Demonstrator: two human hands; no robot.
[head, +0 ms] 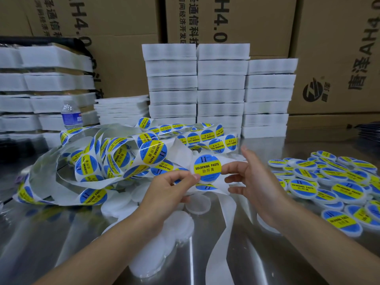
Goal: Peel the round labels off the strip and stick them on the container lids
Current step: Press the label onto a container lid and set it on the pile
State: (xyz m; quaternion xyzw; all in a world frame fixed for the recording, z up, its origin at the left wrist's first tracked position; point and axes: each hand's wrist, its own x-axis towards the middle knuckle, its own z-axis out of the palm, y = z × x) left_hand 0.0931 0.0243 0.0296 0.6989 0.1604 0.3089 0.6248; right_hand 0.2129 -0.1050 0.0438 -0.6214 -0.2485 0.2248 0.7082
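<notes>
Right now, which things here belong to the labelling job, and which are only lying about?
Job: round label held between left hand and right hand; label strip; blank lids; labelled lids.
Lying about: water bottle; foam stacks; cardboard boxes.

A round blue and yellow label [207, 168] is held up. The long white strip [86, 161] lies tangled. Labelled lids [304, 189] lie piled at the right.

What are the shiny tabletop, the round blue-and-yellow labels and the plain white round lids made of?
Shiny tabletop: probably stainless steel; it mirrors the things on it. Round blue-and-yellow label, pinched between the left hand and right hand: glossy printed sticker, perhaps coated paper or film. Plain white round lids: likely translucent plastic, matte and milky.
</notes>
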